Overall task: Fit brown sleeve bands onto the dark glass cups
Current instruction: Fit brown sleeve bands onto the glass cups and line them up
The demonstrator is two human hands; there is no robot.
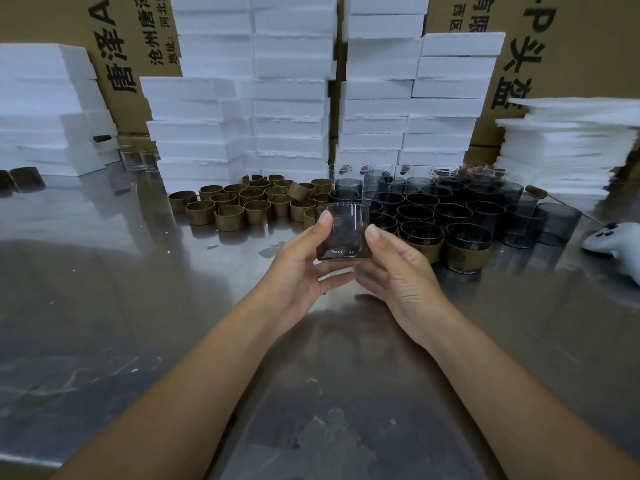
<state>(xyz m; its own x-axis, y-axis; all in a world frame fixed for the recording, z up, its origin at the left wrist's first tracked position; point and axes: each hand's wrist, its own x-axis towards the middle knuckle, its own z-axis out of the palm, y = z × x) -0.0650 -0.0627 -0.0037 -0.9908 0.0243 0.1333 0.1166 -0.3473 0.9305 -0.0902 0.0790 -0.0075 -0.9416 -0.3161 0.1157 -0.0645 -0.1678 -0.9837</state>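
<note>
Held piece: dark glass cup (341,233), upright, mouth up, lifted clear of the steel table (138,306), midway between the two stocks.
Left hand (304,261): clamped on the cup's left wall, thumb near the rim, fingers curled beneath the base.
Right hand (398,268): clamped on the right wall, thumb high on the glass, fingers curled underneath.
Band on held piece: lower wall reads brownish; cannot tell whether a band sits there or only tint shows.
Band stock: brown sleeve bands (242,202), standing on edge in a cluster left of the hands, one tilted across its neighbours.
Cup stock: bare cups (450,206), crowded behind and to the right.
Finished pieces: banded cups (464,251), near right, band round the lower wall, rim left bare.
Step in hand (judged): seating or checking a band on the held piece.
Technique (advised): keep the grip on the wall, not the rim; enter the band squarely from the base; press evenly with both thumbs to avoid skew; match the height seen on the finished pieces.
Surroundings: white foam blocks (287,98) stacked behind, cardboard cartons (571,46) beyond, white controller (613,240) at far right.
</note>
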